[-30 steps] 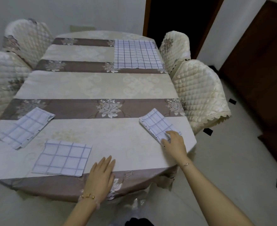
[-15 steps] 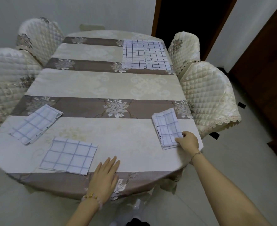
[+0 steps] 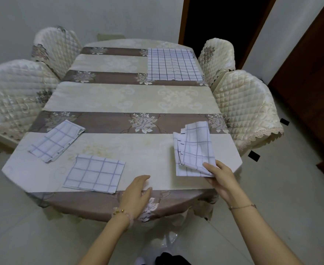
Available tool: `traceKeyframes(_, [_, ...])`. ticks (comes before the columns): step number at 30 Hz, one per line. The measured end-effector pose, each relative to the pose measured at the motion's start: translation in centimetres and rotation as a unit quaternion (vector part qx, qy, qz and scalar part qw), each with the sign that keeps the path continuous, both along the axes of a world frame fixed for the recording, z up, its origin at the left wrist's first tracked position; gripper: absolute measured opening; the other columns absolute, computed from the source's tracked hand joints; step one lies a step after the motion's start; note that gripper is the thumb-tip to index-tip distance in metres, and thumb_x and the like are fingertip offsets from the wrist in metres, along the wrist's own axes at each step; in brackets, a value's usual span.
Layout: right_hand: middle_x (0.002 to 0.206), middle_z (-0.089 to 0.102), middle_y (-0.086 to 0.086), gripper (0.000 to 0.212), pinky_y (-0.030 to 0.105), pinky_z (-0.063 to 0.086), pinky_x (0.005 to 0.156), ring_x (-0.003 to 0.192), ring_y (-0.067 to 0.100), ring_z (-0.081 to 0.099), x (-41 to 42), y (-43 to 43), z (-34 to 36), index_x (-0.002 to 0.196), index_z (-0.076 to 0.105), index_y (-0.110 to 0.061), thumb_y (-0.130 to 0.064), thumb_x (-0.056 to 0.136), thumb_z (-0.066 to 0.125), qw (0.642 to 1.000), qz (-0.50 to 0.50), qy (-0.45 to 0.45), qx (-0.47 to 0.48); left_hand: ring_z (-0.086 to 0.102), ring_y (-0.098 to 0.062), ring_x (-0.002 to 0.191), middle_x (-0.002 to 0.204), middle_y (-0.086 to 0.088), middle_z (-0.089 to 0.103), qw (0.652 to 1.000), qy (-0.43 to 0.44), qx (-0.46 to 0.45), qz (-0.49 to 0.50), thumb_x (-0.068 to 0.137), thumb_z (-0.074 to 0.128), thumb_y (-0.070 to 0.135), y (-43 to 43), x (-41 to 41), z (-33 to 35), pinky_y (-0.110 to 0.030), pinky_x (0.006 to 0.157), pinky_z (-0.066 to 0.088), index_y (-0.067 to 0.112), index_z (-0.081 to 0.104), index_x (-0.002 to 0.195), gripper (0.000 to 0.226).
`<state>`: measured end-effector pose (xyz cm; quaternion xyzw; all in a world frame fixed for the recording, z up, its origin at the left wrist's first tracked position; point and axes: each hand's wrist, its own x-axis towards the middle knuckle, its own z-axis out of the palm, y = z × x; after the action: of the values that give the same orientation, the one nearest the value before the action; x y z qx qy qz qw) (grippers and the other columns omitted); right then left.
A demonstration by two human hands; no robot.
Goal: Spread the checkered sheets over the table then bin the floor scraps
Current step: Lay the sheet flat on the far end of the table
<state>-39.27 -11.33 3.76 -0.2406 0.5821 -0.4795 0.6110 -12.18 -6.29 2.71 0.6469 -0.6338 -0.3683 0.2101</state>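
At our left, two folded checkered sheets lie on the table (image 3: 119, 98): one sheet (image 3: 56, 140) sits askew near the left edge, and a second sheet (image 3: 94, 174) lies beside it by the near rim. Our left hand (image 3: 136, 196) rests flat on that rim, fingers loose and holding nothing. Further right, our right hand (image 3: 221, 178) pinches the near corner of a third sheet (image 3: 194, 150), whose layers are partly parted. We judge this one should be unfolded next. We should take the opposite corner with the left hand, lift lightly and draw it out flat and square, like the spread sheet (image 3: 173, 65) at the far end. Black scraps (image 3: 253, 156) lie on the floor to the right.
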Motion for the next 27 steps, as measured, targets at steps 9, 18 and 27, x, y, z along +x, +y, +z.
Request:
traceKeyframes(9, [0.104,0.073,0.016,0.032,0.037,0.059,0.078,0.096,0.032,0.07,7.1,5.3,1.7,0.115,0.062,-0.002,-0.008,0.084,0.067,0.996,0.08,-0.041,0.008,0.065,-0.031,0.109,0.116,-0.018,0.068,0.792,0.541,0.224,0.174,0.09,0.056,0.023,-0.1,-2.3,4.2,-0.048,0.098,0.048,0.001,0.058,0.121,0.039])
traceKeyframes(18, [0.12,0.045,-0.03,0.048,0.0,0.04,0.08,0.112,-0.01,0.045,10.6,6.9,2.7,0.118,0.046,-0.05,-0.033,0.079,0.068,0.922,0.148,0.308,-0.184,0.068,-0.034,0.099,0.112,-0.022,0.068,0.822,0.488,0.162,0.245,0.095,0.049,0.007,0.3,-1.1,4.1,-0.041,0.077,0.059,-0.002,0.058,0.119,0.027])
traceKeyframes(27, [0.085,0.07,-0.015,0.012,0.008,0.047,0.073,0.084,-0.005,0.062,12.3,5.4,2.2,0.08,0.069,-0.03,-0.02,0.086,0.065,0.931,0.145,0.254,-0.218,0.066,-0.033,0.105,0.109,-0.024,0.069,0.801,0.538,0.164,0.207,0.098,0.044,0.019,-0.7,0.2,4.2,-0.038,0.088,0.056,-0.007,0.06,0.112,0.033])
